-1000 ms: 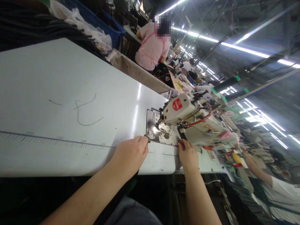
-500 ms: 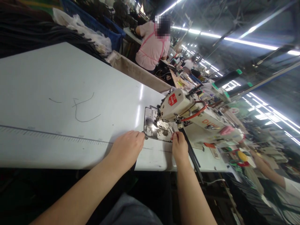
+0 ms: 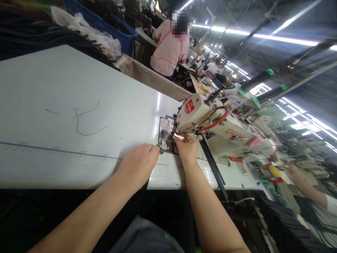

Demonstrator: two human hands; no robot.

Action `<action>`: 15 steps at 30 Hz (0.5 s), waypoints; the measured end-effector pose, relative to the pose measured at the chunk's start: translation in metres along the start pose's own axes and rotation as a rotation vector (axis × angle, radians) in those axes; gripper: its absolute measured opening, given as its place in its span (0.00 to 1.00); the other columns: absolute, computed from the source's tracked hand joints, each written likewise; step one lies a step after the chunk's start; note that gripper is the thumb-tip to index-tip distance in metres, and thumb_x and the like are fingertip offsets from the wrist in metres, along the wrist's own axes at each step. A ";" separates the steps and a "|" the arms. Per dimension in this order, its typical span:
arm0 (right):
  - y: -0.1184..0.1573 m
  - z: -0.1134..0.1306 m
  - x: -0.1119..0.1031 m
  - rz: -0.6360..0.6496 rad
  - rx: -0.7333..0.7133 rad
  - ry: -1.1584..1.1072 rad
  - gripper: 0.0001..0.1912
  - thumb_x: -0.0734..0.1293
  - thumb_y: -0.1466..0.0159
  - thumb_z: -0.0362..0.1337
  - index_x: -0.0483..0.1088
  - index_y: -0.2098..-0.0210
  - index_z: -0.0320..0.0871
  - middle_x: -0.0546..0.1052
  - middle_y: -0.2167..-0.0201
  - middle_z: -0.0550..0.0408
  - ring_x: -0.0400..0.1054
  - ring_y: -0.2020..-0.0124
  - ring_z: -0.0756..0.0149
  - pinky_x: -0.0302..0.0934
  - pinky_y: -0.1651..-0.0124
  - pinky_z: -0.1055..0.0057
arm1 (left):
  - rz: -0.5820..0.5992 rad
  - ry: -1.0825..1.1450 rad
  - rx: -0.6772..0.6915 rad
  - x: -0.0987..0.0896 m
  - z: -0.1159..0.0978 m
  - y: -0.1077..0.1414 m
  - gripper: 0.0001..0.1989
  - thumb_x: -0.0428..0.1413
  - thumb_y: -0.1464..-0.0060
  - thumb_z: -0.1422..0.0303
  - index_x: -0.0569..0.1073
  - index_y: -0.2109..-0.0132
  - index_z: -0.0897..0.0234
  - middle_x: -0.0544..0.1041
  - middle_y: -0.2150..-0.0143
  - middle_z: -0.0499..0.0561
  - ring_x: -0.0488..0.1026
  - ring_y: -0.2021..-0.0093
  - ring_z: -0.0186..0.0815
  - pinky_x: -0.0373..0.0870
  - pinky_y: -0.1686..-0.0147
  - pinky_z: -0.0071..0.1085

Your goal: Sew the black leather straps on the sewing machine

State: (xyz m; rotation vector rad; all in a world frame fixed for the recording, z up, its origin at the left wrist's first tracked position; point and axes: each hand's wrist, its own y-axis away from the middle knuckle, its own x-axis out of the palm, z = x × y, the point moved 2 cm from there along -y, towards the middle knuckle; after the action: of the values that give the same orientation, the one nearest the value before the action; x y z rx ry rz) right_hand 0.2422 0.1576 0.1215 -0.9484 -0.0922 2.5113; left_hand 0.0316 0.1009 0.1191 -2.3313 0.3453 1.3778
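Note:
A white sewing machine (image 3: 195,109) stands on the white table, with a worn metal plate (image 3: 165,135) under its needle. My left hand (image 3: 140,160) rests on the table just left of the plate's near corner, its fingers curled together; whatever they may hold is hidden. Over the right part of the plate, my right hand (image 3: 187,147) has its thumb and forefinger close to the needle area. Those fingers are pinched, and anything between them is too small to tell. Dark strips (image 3: 212,161) lie on the table right of my right hand.
The white table (image 3: 52,84) bears a printed ruler and loose dark threads. A fabric-lined trough (image 3: 152,79) runs behind it. Farther back are a blue crate (image 3: 102,24), white plastic (image 3: 86,31) and a person in pink (image 3: 168,49). Another person's arm (image 3: 308,182) is at the right.
My right hand has moved left and up, from the plate's right edge to beside the needle. My left hand has stayed near the plate's corner. The view has shifted slightly.

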 end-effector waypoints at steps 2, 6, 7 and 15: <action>-0.001 -0.001 0.003 -0.010 0.014 -0.009 0.19 0.73 0.46 0.47 0.84 0.62 0.41 0.78 0.76 0.57 0.65 0.75 0.64 0.59 0.70 0.68 | -0.007 -0.006 -0.001 0.001 0.000 0.001 0.11 0.51 0.30 0.72 0.78 0.57 0.62 0.81 0.59 0.53 0.77 0.57 0.42 0.71 0.60 0.37; -0.004 -0.005 0.006 -0.017 0.032 0.001 0.17 0.73 0.46 0.48 0.84 0.64 0.42 0.79 0.76 0.56 0.66 0.76 0.63 0.59 0.70 0.67 | -0.021 -0.020 0.012 0.001 0.001 0.002 0.10 0.51 0.30 0.72 0.78 0.58 0.62 0.81 0.60 0.53 0.77 0.58 0.43 0.71 0.60 0.38; -0.005 -0.006 0.006 -0.017 0.032 0.007 0.17 0.73 0.46 0.48 0.84 0.65 0.42 0.80 0.76 0.56 0.67 0.75 0.63 0.59 0.69 0.67 | -0.023 -0.022 0.016 0.001 0.000 0.002 0.10 0.51 0.29 0.72 0.78 0.58 0.62 0.81 0.60 0.53 0.77 0.58 0.43 0.71 0.60 0.38; -0.005 -0.009 0.008 -0.038 0.014 0.080 0.16 0.71 0.43 0.49 0.81 0.69 0.42 0.76 0.80 0.58 0.66 0.77 0.64 0.54 0.72 0.68 | -0.016 -0.023 0.010 0.000 -0.001 0.002 0.10 0.52 0.30 0.72 0.78 0.57 0.62 0.80 0.60 0.53 0.78 0.58 0.43 0.71 0.61 0.37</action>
State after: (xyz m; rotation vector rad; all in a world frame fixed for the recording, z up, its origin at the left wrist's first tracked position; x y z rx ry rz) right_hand 0.2444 0.1649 0.1107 -1.0310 -0.0667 2.4327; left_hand 0.0313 0.0985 0.1191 -2.3030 0.3254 1.3908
